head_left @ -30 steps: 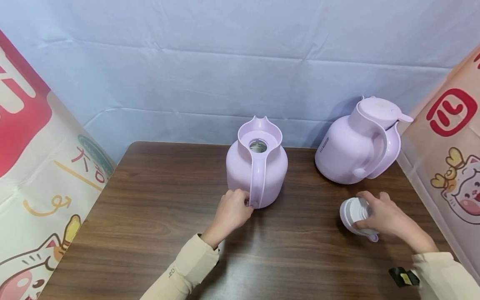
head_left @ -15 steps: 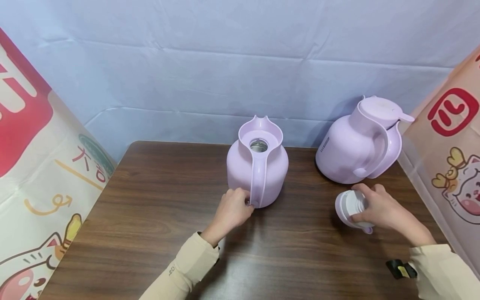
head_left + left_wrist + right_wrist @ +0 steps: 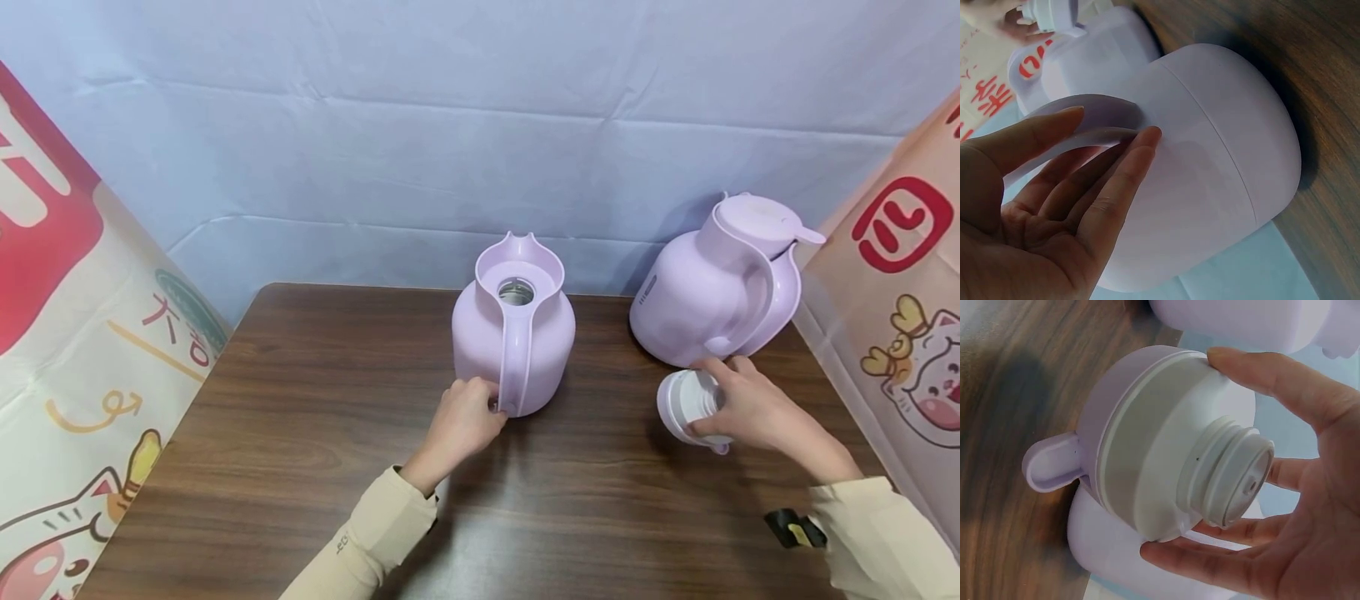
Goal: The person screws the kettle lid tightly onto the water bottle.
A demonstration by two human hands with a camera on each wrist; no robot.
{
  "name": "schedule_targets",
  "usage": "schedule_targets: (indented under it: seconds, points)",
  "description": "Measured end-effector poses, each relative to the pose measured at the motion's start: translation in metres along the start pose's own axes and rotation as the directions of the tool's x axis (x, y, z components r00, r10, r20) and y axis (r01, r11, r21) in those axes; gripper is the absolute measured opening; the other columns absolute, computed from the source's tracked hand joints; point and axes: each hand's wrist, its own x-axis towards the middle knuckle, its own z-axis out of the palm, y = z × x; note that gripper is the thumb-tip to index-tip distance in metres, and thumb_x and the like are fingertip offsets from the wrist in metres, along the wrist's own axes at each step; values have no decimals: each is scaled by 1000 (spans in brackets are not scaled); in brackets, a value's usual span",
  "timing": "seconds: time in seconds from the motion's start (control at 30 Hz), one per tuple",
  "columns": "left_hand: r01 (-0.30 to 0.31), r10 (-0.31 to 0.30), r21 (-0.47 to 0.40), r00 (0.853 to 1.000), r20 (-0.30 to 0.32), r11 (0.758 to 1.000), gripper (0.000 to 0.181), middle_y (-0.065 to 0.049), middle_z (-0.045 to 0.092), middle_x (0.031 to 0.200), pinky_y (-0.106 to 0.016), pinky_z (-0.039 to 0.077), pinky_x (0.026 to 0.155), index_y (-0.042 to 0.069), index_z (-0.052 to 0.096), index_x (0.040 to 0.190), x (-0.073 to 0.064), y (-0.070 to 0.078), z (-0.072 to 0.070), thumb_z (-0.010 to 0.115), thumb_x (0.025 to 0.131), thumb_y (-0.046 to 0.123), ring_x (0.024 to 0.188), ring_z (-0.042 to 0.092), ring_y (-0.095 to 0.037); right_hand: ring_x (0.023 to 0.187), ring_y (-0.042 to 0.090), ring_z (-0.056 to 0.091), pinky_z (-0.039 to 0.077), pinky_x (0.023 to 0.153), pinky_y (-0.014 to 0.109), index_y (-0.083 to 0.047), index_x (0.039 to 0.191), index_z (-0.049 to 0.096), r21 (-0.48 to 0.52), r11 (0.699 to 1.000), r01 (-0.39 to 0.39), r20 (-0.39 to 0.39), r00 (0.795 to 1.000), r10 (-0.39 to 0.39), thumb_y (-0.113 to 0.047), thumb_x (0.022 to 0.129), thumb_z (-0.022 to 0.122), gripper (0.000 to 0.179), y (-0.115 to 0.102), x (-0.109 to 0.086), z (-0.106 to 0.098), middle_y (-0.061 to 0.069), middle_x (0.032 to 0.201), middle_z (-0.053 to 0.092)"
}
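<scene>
An open-topped lilac thermos jug stands upright on the table, its round mouth uncovered. My left hand holds the lower end of its handle; in the left wrist view the thumb and fingers lie on either side of that handle. My right hand grips a lid by its rim, between thumb and fingers. The lid's white threaded plug faces the palm, and a lilac tab sticks out from its edge. The lid is tilted, between the two jugs and nearer me.
A second lilac thermos jug, with its lid on, stands at the back right. Both jugs are on a brown wooden table. A pale blue cloth hangs behind, and printed sheets flank the sides.
My right hand has moved left and slightly toward the back, carrying the lid closer to the open jug. The left hand and both jugs have stayed in place.
</scene>
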Motion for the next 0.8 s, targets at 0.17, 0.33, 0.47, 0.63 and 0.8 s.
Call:
schedule_targets:
  seconds: [0.17, 0.33, 0.47, 0.63, 0.8]
  points:
    - [-2, 2, 3, 1000, -1, 1000, 23, 6, 32, 50, -27, 34, 48, 11, 51, 55, 0, 0, 0, 66, 71, 4, 51, 36, -16, 84, 41, 48, 41, 62, 49, -1, 114, 48, -9, 1000, 14, -3, 1000, -14, -37, 55, 82, 77, -6, 3, -5, 33, 100, 44]
    - [-6, 6, 15, 1000, -2, 1000, 22, 5, 34, 50, -28, 36, 49, 12, 52, 55, 0, 0, 0, 67, 70, 5, 52, 39, -17, 80, 39, 49, 41, 60, 47, 0, 114, 47, -26, 999, 21, -13, 1000, -21, -38, 54, 82, 79, -13, 6, -10, 31, 96, 45]
    - [-8, 8, 19, 1000, -4, 1000, 21, 5, 35, 50, -29, 36, 49, 12, 53, 56, 0, 0, 0, 67, 70, 5, 52, 39, -17, 82, 41, 49, 41, 63, 49, 0, 115, 47, -34, 999, 23, -21, 999, -23, -38, 56, 82, 78, -19, 9, -17, 32, 98, 46]
    - [-13, 14, 16, 1000, -7, 1000, 23, 6, 32, 50, -28, 35, 48, 12, 51, 55, 0, 0, 0, 67, 70, 5, 51, 36, -16, 85, 42, 49, 39, 66, 51, 0, 114, 47, -31, 999, 39, -68, 997, -41, -36, 58, 82, 76, -26, 13, -24, 31, 99, 48]
    - [-19, 19, 13, 1000, -9, 1000, 28, 7, 28, 50, -27, 33, 48, 13, 46, 53, -1, -1, 0, 67, 70, 5, 51, 34, -15, 86, 40, 47, 39, 67, 50, 1, 114, 46, -18, 999, 48, -94, 994, -49, -36, 59, 82, 75, -34, 15, -29, 29, 97, 47]
